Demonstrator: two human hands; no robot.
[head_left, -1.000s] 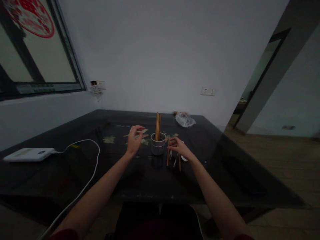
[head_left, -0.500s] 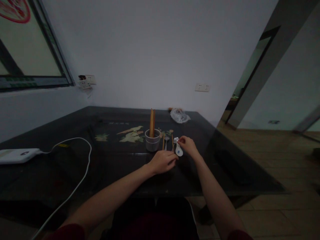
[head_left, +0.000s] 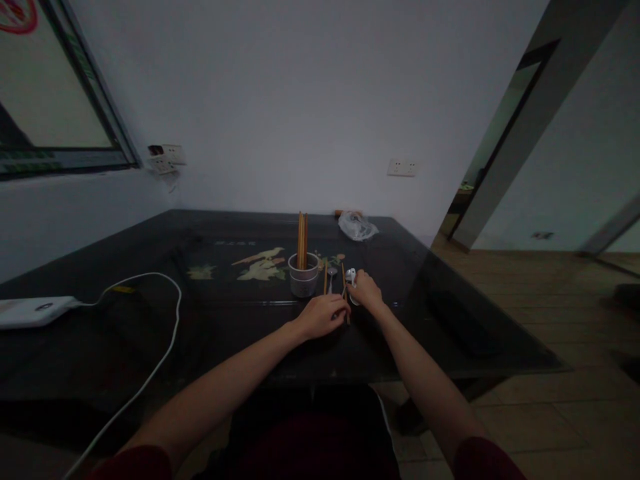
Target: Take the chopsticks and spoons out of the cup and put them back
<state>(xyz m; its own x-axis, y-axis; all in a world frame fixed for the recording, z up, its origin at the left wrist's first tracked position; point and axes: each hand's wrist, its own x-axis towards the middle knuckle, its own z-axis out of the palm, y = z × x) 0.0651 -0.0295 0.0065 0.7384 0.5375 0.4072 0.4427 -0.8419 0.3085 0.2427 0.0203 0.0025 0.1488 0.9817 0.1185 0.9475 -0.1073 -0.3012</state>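
Note:
My left hand (head_left: pixel 321 317) rests low over the table, its fingers curled around the lower part of a chopstick (head_left: pixel 343 272). Close beside it my right hand (head_left: pixel 365 291) is closed, fingertips down by that chopstick and a metal spoon. Whatever it pinches is hidden. A white ceramic spoon (head_left: pixel 355 301) lies partly covered under the right hand. Left of these, another metal spoon (head_left: pixel 331 273) and another chopstick (head_left: pixel 325 275) lie side by side. A pale cup (head_left: pixel 303 283) stands further left, with several upright chopsticks (head_left: pixel 303 240) in it.
The dark glossy table (head_left: pixel 240 333) has a bird and flower pattern. A crumpled clear plastic bag (head_left: pixel 357 227) lies at the back. At left sits a white device (head_left: pixel 37 312) with a white cable (head_left: pixel 175 327) curving to the front edge. A dark flat object (head_left: pixel 463 323) lies at right.
My right hand has moved left and down over the white spoon, closer to my left hand. My left hand's fingers have drawn in around the chopstick. The view has shifted slightly.

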